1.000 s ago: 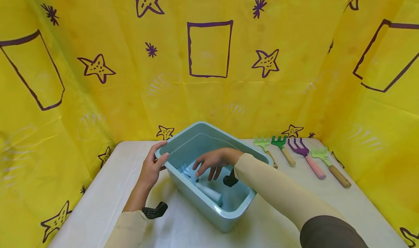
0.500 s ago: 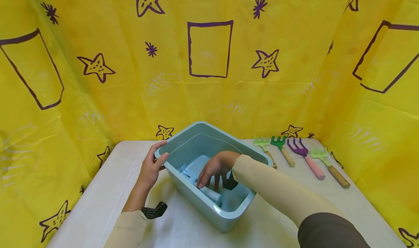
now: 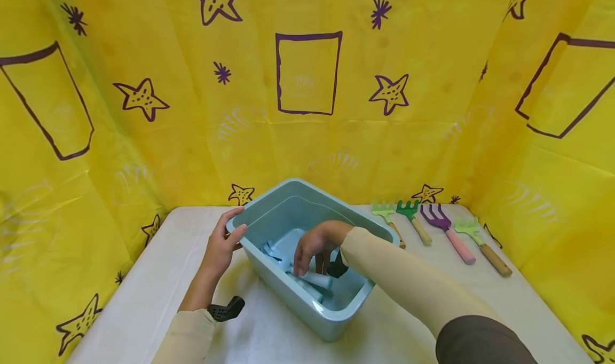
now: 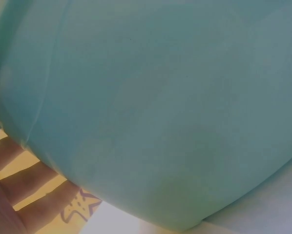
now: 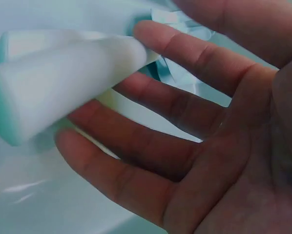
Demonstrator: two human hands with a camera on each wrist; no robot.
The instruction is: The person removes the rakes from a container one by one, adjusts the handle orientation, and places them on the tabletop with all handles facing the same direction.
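Observation:
A light-blue plastic bin [image 3: 307,209] stands at an angle on the white-covered table. My left hand [image 3: 225,246] grips its left corner, thumb over the rim and fingers [image 4: 31,183] against the outside. Inside the bin, my right hand [image 3: 312,246] reaches down and holds a hand fork by its white handle [image 5: 63,83], which has a teal end. In the right wrist view the index fingertip lies at the handle's narrow part, the other fingers behind it. A second white handle [image 3: 306,288] lies beside it along the near wall. Light-blue tines [image 3: 271,250] show at the bin's left end.
Several hand rakes and forks lie in a row right of the bin: light green [image 3: 383,210], dark green [image 3: 408,210], purple with a pink handle [image 3: 461,245], and another light green [image 3: 468,226]. A yellow patterned curtain [image 3: 307,150] surrounds the table.
My right hand has lowered to the handles and drawn its fingers in. One white handle has shifted right and apart from the other, which shows beside it now. The left hand stays on the rim.

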